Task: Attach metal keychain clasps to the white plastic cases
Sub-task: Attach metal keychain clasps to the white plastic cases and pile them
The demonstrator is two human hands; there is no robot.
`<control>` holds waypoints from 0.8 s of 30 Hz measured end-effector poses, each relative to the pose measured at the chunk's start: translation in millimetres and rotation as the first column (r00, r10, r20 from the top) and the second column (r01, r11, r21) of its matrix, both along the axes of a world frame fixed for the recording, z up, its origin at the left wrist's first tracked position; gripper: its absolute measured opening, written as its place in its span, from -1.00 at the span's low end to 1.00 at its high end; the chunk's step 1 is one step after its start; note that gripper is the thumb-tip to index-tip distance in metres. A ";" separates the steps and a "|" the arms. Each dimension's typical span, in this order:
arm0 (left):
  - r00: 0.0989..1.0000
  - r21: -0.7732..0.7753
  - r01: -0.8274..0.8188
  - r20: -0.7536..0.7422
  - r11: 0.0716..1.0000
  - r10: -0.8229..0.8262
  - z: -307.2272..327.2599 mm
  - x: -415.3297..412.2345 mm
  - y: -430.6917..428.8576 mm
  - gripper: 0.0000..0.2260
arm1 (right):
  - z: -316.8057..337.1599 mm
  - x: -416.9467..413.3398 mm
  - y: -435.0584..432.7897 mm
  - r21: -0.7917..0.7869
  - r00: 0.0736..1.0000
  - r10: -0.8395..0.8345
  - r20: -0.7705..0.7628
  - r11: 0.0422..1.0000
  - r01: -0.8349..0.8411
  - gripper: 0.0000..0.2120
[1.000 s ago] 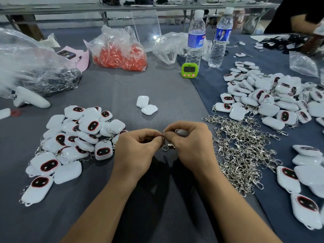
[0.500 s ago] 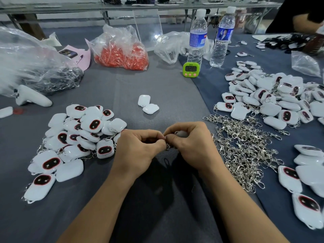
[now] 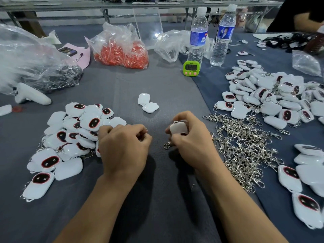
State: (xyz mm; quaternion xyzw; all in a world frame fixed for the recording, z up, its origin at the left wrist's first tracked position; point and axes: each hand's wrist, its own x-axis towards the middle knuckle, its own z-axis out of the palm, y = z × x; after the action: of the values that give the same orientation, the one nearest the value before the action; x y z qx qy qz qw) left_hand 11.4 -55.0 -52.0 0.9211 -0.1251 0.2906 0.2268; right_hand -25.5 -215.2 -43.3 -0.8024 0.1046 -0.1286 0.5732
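Observation:
My right hand grips a white plastic case, and a metal clasp dangles below its fingers. My left hand hovers to the left with fingers curled; nothing shows in it. A pile of white cases with clasps lies just left of that hand. A heap of loose metal clasps spreads to the right of my right hand. Two bare white cases rest on the cloth beyond both hands.
More white cases crowd the right side, with others at the near right edge. At the back stand two water bottles, a green timer, a bag of red parts and clear bags. Another person's arm sits far right.
My hands were pressed together over the clasp and case; now they have parted. My right hand keeps the case with the clasp hanging, and my left has drawn away to the left.

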 end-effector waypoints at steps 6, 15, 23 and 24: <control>0.998 0.118 -0.022 -0.049 0.993 0.028 -5.0 4.0 3.5 -0.92 | -6.3 0.0 14.8 -0.036 0.980 0.192 -0.046 0.980 -0.194 -0.83; 0.972 0.089 0.219 -0.103 0.972 -0.210 -11.8 6.6 -8.8 -0.88 | -3.9 3.9 -20.6 -0.122 0.967 -0.230 -0.105 0.968 0.217 -0.84; 0.882 -0.011 0.409 -0.252 0.913 -0.398 -6.6 10.1 -1.9 -0.96 | -3.3 2.1 -12.4 -0.274 0.986 0.036 -0.166 0.958 -0.081 -0.79; 0.872 -0.025 0.418 -0.267 0.908 -0.409 -5.6 9.6 -1.8 -0.95 | -4.0 3.1 -12.3 -0.248 0.986 0.030 -0.163 0.966 -0.070 -0.76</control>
State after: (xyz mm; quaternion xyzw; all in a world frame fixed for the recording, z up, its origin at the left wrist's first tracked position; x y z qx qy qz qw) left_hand 21.0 -56.9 -57.7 0.9073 -0.2922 0.1067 0.2830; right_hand -22.4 -227.5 -47.3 -0.8791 0.1123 -0.0623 0.4590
